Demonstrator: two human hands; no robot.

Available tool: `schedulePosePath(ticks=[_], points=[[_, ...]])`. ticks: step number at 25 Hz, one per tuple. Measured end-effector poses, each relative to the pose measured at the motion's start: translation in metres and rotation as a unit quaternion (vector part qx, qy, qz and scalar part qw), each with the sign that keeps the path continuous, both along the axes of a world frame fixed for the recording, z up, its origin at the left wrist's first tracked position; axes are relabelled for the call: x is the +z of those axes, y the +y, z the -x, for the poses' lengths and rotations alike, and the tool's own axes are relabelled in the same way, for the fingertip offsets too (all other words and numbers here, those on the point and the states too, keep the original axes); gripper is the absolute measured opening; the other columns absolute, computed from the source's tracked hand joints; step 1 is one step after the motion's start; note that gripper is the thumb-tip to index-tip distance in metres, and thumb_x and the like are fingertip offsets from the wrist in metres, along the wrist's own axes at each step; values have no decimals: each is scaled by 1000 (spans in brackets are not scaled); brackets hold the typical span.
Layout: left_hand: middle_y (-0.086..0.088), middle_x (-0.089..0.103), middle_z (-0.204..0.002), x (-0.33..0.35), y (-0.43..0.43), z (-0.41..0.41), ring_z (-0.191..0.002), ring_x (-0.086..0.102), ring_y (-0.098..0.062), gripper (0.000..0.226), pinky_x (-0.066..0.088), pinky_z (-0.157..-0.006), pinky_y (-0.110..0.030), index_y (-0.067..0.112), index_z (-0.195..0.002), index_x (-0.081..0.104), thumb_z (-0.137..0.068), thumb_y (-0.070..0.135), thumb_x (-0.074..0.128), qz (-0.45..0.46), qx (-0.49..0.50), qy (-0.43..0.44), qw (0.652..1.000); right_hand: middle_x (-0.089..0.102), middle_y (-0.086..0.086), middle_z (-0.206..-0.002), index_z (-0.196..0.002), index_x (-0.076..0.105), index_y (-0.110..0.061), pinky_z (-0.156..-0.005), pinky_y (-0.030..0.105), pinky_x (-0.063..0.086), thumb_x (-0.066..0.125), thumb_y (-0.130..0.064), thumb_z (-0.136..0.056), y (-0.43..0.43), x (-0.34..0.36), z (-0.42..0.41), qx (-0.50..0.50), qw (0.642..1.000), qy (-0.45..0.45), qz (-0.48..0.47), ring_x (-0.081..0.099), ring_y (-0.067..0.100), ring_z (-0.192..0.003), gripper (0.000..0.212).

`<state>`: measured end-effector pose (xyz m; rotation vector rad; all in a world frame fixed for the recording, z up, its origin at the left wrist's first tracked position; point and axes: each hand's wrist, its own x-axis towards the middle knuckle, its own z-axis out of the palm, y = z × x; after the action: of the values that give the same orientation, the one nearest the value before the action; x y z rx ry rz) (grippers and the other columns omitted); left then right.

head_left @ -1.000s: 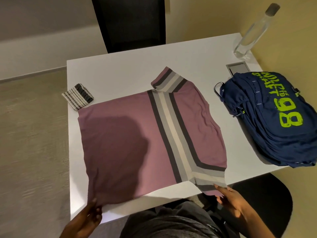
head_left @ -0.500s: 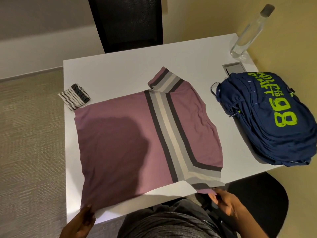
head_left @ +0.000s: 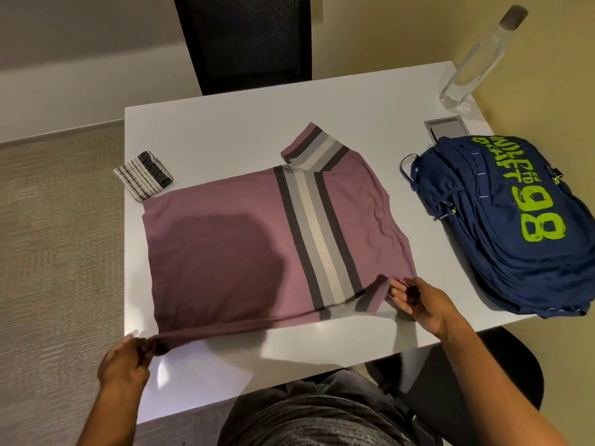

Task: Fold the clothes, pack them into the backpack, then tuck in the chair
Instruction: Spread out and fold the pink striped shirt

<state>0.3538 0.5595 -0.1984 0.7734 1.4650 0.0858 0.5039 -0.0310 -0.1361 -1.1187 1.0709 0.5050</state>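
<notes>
left hand: I see the left hand (head_left: 128,358) pinching the shirt's near-left hem corner, fingers curled round the cloth, held just above the table's near edge.
right hand: the right hand (head_left: 415,300) grips the near sleeve end, thumb and fingers closed on a fold, wrist over the near table edge.
arms: both forearms are bare and come in from the bottom of view, well apart.
shirt: mauve T-shirt (head_left: 225,239) lies mid-way on the white table (head_left: 225,123), hem to the left. A dark grey, light grey and cream band crosses the chest and both sleeves. The near edge is lifted and taut between the two hands, and the near sleeve is turned up onto the body. The far sleeve lies flat.
other clothes: a folded striped cloth (head_left: 143,175) lies at the shirt's far-left corner and hangs over the table's left edge.
backpack: navy backpack (head_left: 515,226) with a lime "98" lies flat on the right, apart from the shirt. I can't tell its zip state.
room: there is a bare strip between shirt and backpack and a wide bare band beyond the shirt.
edges: a clear bottle (head_left: 476,62) stands at the far-right corner, with a grey hatch (head_left: 446,128) just beyond the backpack. A black chair back (head_left: 248,40) stands at the far edge and a black seat (head_left: 476,381) sits near-right.
</notes>
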Motion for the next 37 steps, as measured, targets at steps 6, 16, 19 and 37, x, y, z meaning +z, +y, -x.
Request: schedulePosePath(ticks=[6,16,19,37], points=[[-22,73,-99,10,-25,-6,-80,63,-31,22,50,-71,-33,4,-104,75,-84,-5,77,-228,-262,121,930,75,17,-85,-99,75,0,-63,34,62,72,-6,-95,-9,-38,-17,248,933,-10,260,70,30,-73,8],[-18,69,-104,7,-30,-14,-95,67,-45,20,59,-81,-59,21,-110,62,-98,35,68,-402,-321,115,850,72,6,-92,-110,64,-8,-78,45,60,66,-20,-99,5,-46,-27,250,867,-114,415,68,26,-76,17],[-22,64,-103,9,-59,-13,-96,60,-44,16,51,-81,-53,7,-111,61,-100,19,62,-525,-383,157,743,67,1,-78,-88,64,-17,-68,42,57,60,-31,-99,18,-47,-15,371,781,-160,476,62,22,-68,18],[-11,68,-98,-17,-67,25,-87,63,-32,33,50,-81,-42,11,-113,65,-90,30,80,-358,-331,79,869,65,1,-79,-84,59,-19,-66,32,50,65,-14,-98,36,-33,4,317,847,-148,400,65,24,-75,16]])
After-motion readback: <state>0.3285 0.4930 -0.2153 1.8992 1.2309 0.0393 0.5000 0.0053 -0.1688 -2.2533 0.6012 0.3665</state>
